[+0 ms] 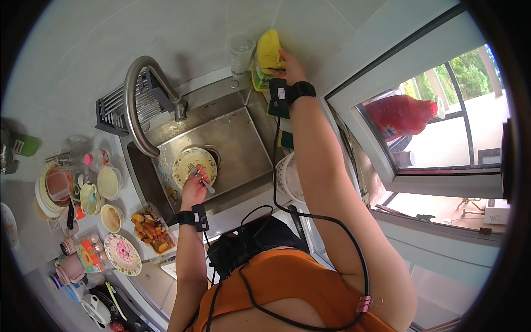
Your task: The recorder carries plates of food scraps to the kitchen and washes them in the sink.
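My left hand (195,187) is closed around the handles of metal cutlery, a fork (192,168) among it, over a patterned plate (184,159). That plate lies in the stainless steel sink (244,145), beside the drain (215,155). At the sink's far right corner, my right hand (289,66) touches a yellow cloth or glove (269,43) on top of a yellow-green bottle (259,79); its fingers are partly hidden, so its grip cannot be told. A clear plastic cup (241,56) stands left of the bottle. The curved faucet (133,99) arches over the sink's left side.
Left of the sink are a tray of cooked food (154,232), a floral plate (123,254), bowls (112,218) and a knife (70,216). A drying rack (137,101) sits behind the faucet. Sponges (285,139) and a white basket (286,176) are under my right arm. A black cable (332,218) hangs from that wrist.
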Tool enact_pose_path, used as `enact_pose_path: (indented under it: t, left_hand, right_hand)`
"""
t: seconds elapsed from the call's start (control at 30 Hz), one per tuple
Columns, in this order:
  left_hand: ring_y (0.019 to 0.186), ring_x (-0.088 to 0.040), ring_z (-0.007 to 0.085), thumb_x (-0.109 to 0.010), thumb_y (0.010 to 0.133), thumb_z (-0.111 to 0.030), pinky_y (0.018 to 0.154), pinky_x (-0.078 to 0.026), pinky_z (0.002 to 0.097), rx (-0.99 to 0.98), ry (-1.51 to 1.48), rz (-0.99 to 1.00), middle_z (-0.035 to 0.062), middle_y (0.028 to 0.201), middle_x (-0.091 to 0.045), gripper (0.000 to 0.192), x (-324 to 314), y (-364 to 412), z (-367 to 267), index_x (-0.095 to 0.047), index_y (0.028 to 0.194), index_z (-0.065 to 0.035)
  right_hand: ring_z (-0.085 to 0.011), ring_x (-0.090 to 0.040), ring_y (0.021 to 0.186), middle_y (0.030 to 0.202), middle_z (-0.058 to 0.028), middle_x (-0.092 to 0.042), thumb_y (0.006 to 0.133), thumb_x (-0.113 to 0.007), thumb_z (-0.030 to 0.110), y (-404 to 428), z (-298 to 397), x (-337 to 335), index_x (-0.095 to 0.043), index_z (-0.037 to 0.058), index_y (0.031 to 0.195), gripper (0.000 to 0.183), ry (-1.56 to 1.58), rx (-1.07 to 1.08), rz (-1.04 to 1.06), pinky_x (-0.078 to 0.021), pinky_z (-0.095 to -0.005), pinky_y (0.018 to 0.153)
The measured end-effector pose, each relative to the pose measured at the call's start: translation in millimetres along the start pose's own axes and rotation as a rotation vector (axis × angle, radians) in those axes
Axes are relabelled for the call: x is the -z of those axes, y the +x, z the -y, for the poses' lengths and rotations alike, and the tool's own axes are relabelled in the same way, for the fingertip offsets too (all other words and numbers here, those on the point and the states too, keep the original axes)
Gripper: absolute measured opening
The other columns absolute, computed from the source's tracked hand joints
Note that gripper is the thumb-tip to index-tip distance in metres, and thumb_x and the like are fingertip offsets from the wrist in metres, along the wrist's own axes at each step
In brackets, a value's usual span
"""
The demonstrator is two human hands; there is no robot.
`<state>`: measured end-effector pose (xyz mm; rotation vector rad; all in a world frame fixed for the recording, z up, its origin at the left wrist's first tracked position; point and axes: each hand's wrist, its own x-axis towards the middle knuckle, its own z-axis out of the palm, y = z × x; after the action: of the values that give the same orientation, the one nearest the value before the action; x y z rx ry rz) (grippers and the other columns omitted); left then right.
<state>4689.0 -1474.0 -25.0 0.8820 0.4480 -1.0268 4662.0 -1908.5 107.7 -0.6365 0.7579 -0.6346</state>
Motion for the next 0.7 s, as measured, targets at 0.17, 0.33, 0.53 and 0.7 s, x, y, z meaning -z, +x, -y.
enact_pose_path:
  t: [0.17,0.33,0.53,0.7]
  left_hand:
    - [0.076,-0.053,0.0170,-0.040,0.089,0.002,0.070,-0.047,0.0290,-0.028,0.049,-0.008,0.0107,0.107,-0.055,0.034,-25.9,-6.6,6.3,-0.045,0.121,-0.0056]
    - [0.077,-0.055,0.0174,-0.041,0.091,-0.003,0.068,-0.049,0.0305,-0.044,0.087,-0.017,0.0117,0.106,-0.056,0.031,-19.8,-31.3,5.2,-0.044,0.122,-0.0060]
    - [0.079,-0.056,0.0176,-0.042,0.091,-0.005,0.069,-0.049,0.0318,-0.063,0.111,0.001,0.0123,0.106,-0.057,0.034,-9.0,-48.7,0.6,-0.043,0.126,-0.0069]
    - [0.079,-0.056,0.0182,-0.039,0.093,-0.006,0.069,-0.049,0.0309,-0.069,0.086,-0.010,0.0142,0.106,-0.057,0.037,-5.6,-66.4,6.7,-0.040,0.130,-0.0078]
  right_hand:
    - [-0.0275,-0.062,0.088,0.100,-0.0124,-0.059,0.084,-0.062,0.026,-2.5,4.1,-3.1,-0.051,0.0054,0.110,0.035,-0.022,-0.004,-0.003,-0.0560,-0.0411,0.067]
    - [-0.0267,-0.061,0.091,0.103,-0.0114,-0.058,0.086,-0.060,0.024,-31.6,-8.2,8.3,-0.051,0.0069,0.111,0.032,0.041,-0.019,0.109,-0.0544,-0.0397,0.074]
    - [-0.0253,-0.060,0.092,0.105,-0.0106,-0.058,0.085,-0.062,0.015,-41.3,-9.8,11.7,-0.052,0.0054,0.110,0.029,0.128,-0.047,0.134,-0.0534,-0.0365,0.078]
    - [-0.0230,-0.060,0.091,0.099,-0.0095,-0.060,0.081,-0.063,0.005,-41.4,-25.1,19.3,-0.056,0.0010,0.102,0.022,0.047,0.055,0.217,-0.0532,-0.0330,0.076]
